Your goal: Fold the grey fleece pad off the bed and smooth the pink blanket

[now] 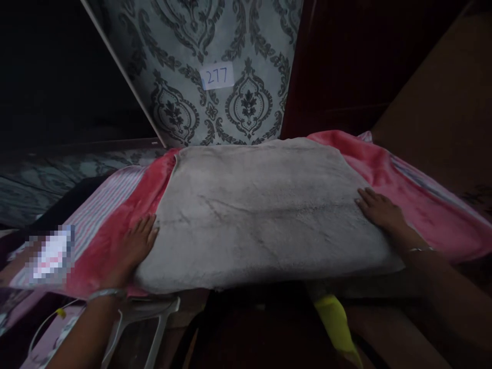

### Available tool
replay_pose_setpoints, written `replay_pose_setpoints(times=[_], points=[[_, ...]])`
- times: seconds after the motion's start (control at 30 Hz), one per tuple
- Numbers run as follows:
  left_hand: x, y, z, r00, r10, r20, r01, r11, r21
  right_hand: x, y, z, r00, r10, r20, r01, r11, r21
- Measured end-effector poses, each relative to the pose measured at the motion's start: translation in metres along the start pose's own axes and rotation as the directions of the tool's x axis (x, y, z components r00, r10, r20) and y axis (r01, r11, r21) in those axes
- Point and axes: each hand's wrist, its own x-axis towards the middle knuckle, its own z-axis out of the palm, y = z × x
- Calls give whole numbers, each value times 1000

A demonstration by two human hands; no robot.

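A grey plush cloth (253,210) lies spread out, with a few creases, over red-pink and striped fabric. At its left edge rests my left hand (140,241), flat, fingers stretched out, mostly on the red fabric (100,256) beside the grey border. My right hand (378,207) lies open on the right side of the grey cloth, fingertips on its surface near the edge. Pink-red fabric (430,210) shows past that side. Neither hand grips anything. What supports the cloths is hidden beneath them.
Patterned wallpaper (249,102) with a paper marked 277 (218,76) stands behind. A dark panel (69,77) is at the left, a dark red door-like surface (346,61) at the right. A pale plastic frame (154,328) and a yellow item (334,323) are below.
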Motion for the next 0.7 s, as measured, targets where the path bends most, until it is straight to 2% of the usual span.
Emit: replay_pose_setpoints(times=[0.07, 0.2, 0.27, 0.37, 0.47, 0.53, 0.6, 0.7], points=[[-24, -12, 3, 999, -14, -39, 12, 998, -57, -19, 17, -1, 998, 35, -49, -37, 998, -42], [-51, 2, 2, 981, -152, -120, 136, 982, -132, -60, 24, -5, 979, 66, -190, -95, 984, -149], [-53, 12, -3, 963, -263, -63, 249, 952, -176, -73, 22, -9, 972, 116, -202, -143, 982, -123], [-45, 19, -15, 900, -421, 114, 436, 865, -249, -76, 22, -18, 963, 238, -124, -236, 971, 36], [-37, 20, -27, 858, -476, 195, 514, 798, -315, -67, 24, -27, 925, 378, -27, -361, 900, 244], [-38, 22, -32, 850, -497, 173, 526, 785, -327, -62, 26, -28, 899, 439, -17, -404, 842, 358], [-42, 25, -32, 853, -514, 90, 516, 802, -301, -59, 27, -26, 883, 467, -50, -405, 812, 420], [-49, 31, -27, 838, -545, -25, 529, 823, -205, -60, 30, -17, 883, 444, -153, -357, 847, 395]])
